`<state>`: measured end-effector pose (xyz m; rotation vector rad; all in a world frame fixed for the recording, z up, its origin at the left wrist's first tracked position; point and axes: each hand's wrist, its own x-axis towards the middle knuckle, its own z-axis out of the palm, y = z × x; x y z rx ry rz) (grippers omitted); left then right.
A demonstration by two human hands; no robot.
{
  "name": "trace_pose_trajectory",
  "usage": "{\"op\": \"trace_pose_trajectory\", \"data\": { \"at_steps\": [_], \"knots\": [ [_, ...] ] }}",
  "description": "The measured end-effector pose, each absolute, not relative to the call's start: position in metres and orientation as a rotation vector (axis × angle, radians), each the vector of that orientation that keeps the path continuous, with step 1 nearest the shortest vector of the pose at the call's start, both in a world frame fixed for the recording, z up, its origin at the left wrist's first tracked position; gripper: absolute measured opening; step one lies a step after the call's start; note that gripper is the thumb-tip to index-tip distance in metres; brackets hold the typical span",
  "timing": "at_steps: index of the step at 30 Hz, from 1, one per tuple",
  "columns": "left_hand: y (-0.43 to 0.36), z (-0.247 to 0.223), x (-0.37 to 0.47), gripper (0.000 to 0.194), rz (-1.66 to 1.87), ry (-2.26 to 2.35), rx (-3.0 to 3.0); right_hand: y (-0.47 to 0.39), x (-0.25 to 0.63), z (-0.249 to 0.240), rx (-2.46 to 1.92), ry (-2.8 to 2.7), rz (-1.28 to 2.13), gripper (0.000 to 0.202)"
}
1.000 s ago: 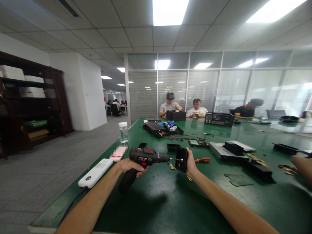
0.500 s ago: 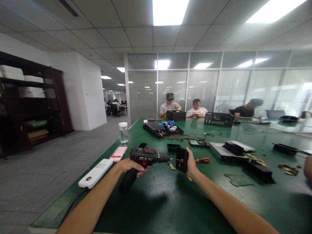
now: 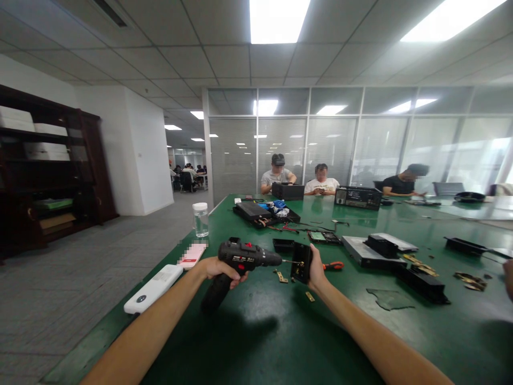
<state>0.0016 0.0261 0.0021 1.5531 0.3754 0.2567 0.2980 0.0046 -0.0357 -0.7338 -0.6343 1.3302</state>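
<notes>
My left hand (image 3: 225, 271) is wrapped round the grip of a black cordless drill (image 3: 248, 256) with red details. The drill points right, and its thin bit reaches brass-coloured metal inside a small black plastic housing (image 3: 302, 262). Whether the tip sits in a screw is too small to tell. My right hand (image 3: 316, 268) holds that housing upright from its right side, fingers mostly behind it. Below them on the green table (image 3: 256, 342) lie small brass plates (image 3: 310, 296). An orange-and-black screwdriver (image 3: 333, 266) rests just beyond my right hand.
To the left are a white power bank (image 3: 154, 289), a pink packet (image 3: 193, 255) and a clear jar (image 3: 201, 220). Grey metal boxes (image 3: 371, 255), black casings (image 3: 422, 283) and a glass-like shard (image 3: 389, 299) lie right. Several people sit beyond; another person's hand (image 3: 508, 275) shows at the right edge.
The drill and housing have shifted slightly right in view, with the bit still at the brass part. A brass plate beneath the housing shows more fully. Both hands keep their holds.
</notes>
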Motion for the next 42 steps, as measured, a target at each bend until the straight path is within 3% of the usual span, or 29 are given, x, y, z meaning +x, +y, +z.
{"op": "trace_pose_trajectory", "data": {
  "at_steps": [30, 42],
  "knots": [
    [0.015, -0.003, -0.003, 0.032, 0.304, 0.414, 1.471, 0.003, 0.294, -0.032, -0.681, -0.612, 1.303, 0.037],
    [0.011, -0.002, -0.008, 0.042, 0.305, 0.426, 1.419, -0.002, 0.291, -0.032, -0.72, -0.648, 1.358, 0.041]
  ]
}}
